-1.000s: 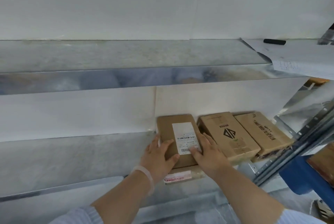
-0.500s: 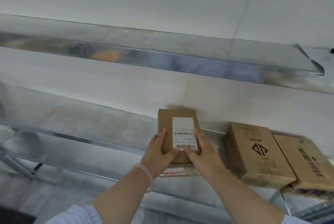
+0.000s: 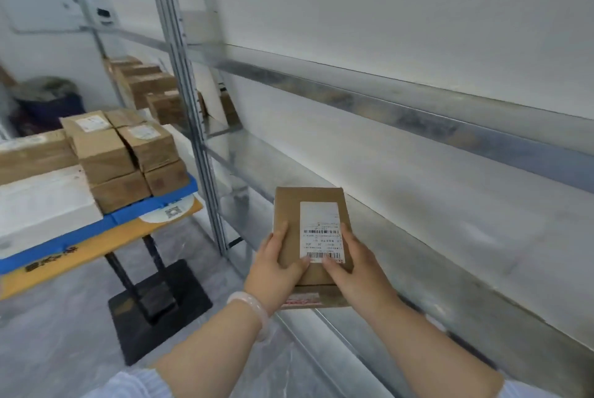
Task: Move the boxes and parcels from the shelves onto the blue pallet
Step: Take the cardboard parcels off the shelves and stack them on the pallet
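My left hand (image 3: 276, 269) and right hand (image 3: 356, 272) grip probably 2 stacked parcels (image 3: 308, 224) at 6 o'clock, clear of the shelf. Blue pallet (image 3: 144, 208) at 9 is part-loaded; more boxes (image 3: 154, 86) still shelved at 11.

Bare forearms, pale blue ribbed sleeves (image 3: 135, 384) pushed up near the elbows, a milky pink bangle (image 3: 252, 307) on the left wrist.

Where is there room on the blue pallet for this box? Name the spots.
The blue pallet is crowded: only its near rim shows bare. The flat top of the white box, left of the stacked brown boxes, is free.
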### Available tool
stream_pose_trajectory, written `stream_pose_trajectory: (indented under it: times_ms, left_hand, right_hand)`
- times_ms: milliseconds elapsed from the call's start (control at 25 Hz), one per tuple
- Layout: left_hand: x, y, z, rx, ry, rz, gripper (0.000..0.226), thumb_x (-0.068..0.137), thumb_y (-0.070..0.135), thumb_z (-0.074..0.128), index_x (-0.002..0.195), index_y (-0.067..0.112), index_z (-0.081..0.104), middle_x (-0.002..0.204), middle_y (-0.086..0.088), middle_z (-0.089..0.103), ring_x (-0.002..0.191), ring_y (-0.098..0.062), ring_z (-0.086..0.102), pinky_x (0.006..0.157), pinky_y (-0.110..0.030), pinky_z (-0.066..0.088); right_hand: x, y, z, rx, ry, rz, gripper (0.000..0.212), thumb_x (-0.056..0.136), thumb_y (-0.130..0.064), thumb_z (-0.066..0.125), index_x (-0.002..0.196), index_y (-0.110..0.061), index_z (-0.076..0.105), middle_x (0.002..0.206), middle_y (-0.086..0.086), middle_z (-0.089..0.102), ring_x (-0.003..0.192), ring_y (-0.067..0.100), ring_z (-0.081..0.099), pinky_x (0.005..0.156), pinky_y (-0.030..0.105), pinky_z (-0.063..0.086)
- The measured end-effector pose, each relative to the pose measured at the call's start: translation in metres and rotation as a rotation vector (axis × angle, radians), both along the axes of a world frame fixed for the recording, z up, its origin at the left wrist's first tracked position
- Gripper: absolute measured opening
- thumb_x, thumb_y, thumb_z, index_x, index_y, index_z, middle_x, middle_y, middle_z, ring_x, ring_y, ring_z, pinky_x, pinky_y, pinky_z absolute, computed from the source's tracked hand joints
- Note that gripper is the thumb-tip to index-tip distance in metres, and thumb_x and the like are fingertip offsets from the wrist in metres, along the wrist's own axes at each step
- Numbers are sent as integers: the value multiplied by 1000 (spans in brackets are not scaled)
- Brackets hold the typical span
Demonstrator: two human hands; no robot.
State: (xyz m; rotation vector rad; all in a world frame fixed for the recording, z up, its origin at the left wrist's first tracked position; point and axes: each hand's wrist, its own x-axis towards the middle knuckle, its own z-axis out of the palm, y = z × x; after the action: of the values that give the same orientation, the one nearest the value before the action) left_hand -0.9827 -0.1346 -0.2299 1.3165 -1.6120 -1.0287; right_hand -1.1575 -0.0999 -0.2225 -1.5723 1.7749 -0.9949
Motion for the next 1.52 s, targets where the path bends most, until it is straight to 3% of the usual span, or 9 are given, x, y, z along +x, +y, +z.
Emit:
stream_pose_trajectory:
  times_ms: [280, 680, 1000, 1320, 1520]
  left_hand:
    - [198, -23, 11, -2, -7, 276, 78, 83, 40, 69, 146, 43, 24, 149, 4, 32, 131, -16, 39, 109, -44, 38]
    - [437, -35, 7, -30, 46, 567, 71, 81, 30, 74, 137, 46, 34, 137, 8, 43, 122, -10, 46, 105, -36, 42]
    - [505, -76, -15, 59, 108, 670, 74, 82, 34, 72, 143, 44, 31, 140, 8, 42, 123, -13, 48, 102, -39, 46]
    - [557, -188, -8, 70, 68, 784, 79, 81, 36, 73, 147, 38, 30, 140, 5, 44, 129, -17, 42, 108, -41, 38]
    - [575, -251, -1, 106, 96, 825, 78, 83, 35, 71, 148, 36, 27, 140, 3, 45, 126, -17, 47, 105, -39, 42]
  right_hand:
    - [192, -69, 13, -37, -16, 300, 71, 87, -48, 59, 147, -48, 20, 144, -13, 43, 127, 6, 41, 106, 36, 38]
    - [434, -124, 9, -7, -32, 591, 76, 88, -53, 57, 149, -47, 10, 151, -14, 30, 134, 3, 27, 111, 31, 28]
    - [513, -188, -4, 106, -32, 705, 73, 92, -44, 57, 149, -47, 12, 152, -18, 27, 133, -1, 25, 109, 26, 24]
    - [572, -311, -3, 132, -82, 761, 68, 94, -43, 54, 150, -44, 15, 153, -15, 26, 137, 4, 23, 110, 29, 21]
    - [597, -388, 1, 134, -55, 842, 68, 94, -46, 53, 150, -44, 15, 154, -15, 27, 138, 6, 25, 111, 29, 24]
